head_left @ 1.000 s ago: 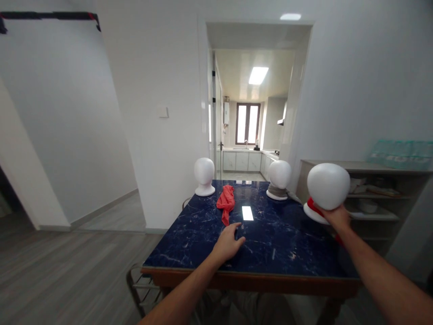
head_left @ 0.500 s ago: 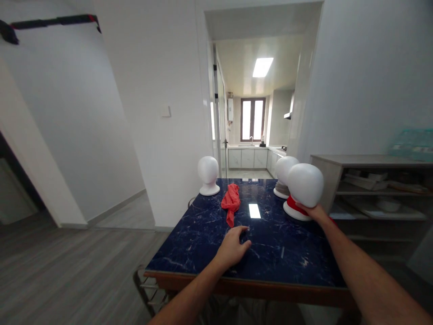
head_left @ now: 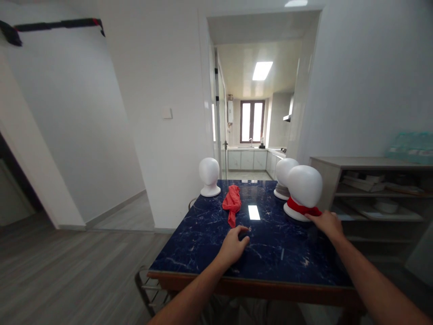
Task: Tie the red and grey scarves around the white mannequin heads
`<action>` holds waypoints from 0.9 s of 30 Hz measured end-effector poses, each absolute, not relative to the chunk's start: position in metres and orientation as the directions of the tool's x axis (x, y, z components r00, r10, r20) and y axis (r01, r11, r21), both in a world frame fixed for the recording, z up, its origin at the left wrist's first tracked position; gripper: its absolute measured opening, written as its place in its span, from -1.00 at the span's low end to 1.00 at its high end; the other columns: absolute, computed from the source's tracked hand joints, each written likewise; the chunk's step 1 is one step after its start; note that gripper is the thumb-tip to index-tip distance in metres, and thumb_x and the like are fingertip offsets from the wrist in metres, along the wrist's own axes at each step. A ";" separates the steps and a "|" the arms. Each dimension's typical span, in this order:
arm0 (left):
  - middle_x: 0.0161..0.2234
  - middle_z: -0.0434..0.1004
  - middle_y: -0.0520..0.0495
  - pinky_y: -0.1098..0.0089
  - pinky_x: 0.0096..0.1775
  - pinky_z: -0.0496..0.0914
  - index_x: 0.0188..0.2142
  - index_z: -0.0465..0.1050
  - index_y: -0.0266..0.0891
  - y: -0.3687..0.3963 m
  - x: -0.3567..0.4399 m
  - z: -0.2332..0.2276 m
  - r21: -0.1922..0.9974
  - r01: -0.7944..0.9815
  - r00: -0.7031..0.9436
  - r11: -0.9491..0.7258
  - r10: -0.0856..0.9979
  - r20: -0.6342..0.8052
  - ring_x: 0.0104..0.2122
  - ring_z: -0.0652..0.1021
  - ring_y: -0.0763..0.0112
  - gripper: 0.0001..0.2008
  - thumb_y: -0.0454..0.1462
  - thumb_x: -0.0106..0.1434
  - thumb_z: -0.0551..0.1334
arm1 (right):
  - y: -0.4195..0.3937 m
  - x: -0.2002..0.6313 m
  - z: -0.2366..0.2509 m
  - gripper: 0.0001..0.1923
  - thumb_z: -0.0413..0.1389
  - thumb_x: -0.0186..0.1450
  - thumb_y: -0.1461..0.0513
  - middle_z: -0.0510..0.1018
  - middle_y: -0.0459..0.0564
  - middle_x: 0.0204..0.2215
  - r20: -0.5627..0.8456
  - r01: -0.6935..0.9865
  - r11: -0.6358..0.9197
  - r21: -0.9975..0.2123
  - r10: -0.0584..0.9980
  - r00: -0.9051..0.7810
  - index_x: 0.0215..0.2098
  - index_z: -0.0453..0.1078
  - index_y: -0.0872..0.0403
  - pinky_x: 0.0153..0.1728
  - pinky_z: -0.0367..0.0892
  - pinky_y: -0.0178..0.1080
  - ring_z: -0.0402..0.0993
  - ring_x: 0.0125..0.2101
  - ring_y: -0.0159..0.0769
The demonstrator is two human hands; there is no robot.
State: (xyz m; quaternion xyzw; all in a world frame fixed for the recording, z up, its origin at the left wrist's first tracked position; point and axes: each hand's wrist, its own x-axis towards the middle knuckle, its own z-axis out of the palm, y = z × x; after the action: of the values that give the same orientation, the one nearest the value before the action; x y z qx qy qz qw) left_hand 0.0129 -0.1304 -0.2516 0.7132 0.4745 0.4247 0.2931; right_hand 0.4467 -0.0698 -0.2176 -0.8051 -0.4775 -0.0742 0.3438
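right hand [head_left: 325,223] now off mannequin head [head_left: 304,189], head unmoved

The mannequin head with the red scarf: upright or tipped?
Upright: the mannequin head stands on its base on the table, the right hand at its scarf.

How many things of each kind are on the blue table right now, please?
White mannequin heads: 3
Red scarves: 2, one loose, one round the nearest head's neck
Grey scarf: 1, round the far right head's neck
Total: 6
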 end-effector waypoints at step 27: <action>0.29 0.38 -0.45 -0.01 0.30 0.36 0.35 0.07 -0.38 0.173 -0.151 -0.205 0.855 0.519 -0.428 -0.004 0.864 0.264 0.30 0.44 -0.14 0.10 -0.20 -0.07 0.59 | 0.012 0.148 -0.251 -0.82 0.13 0.43 0.28 0.56 0.06 0.22 0.551 0.717 0.621 -0.318 0.736 -0.393 -0.11 0.59 0.06 0.25 0.27 0.04 0.32 0.26 -0.04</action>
State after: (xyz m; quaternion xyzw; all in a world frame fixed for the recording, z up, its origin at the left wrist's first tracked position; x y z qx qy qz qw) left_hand -0.1510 0.1734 -0.2047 0.5057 0.6839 0.4963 0.1738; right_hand 0.1484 0.0123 -0.2513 -0.4353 -0.8344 0.0141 0.3378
